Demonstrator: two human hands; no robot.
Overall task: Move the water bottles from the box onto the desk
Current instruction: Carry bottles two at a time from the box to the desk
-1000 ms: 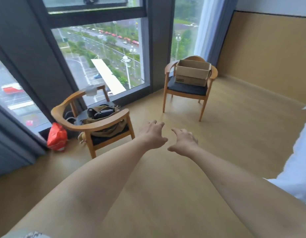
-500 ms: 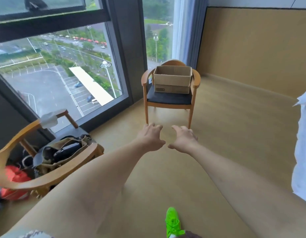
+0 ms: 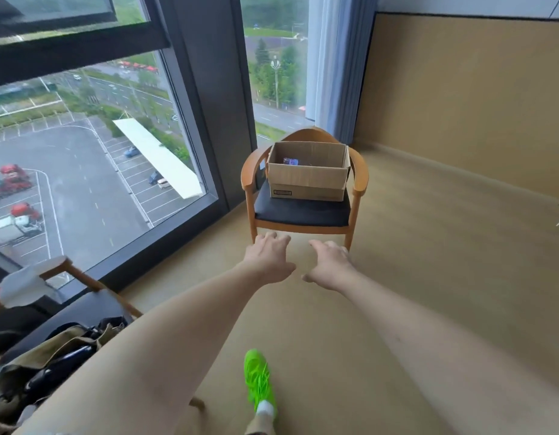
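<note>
A wooden armchair [image 3: 303, 211] with a black seat cushion is set on the tan floor [image 3: 428, 277], just beside the large window [image 3: 93, 146]. A blue-grey curtain [image 3: 337, 67] is hung behind the armchair. A second wooden chair [image 3: 83, 281], well nearer than the armchair and to its left, is loaded with an olive bag [image 3: 52, 365]; white cloth [image 3: 27, 284] is draped over it. A neon green shoe [image 3: 259, 381] is seen on the floor, nearer than the armchair.
</note>
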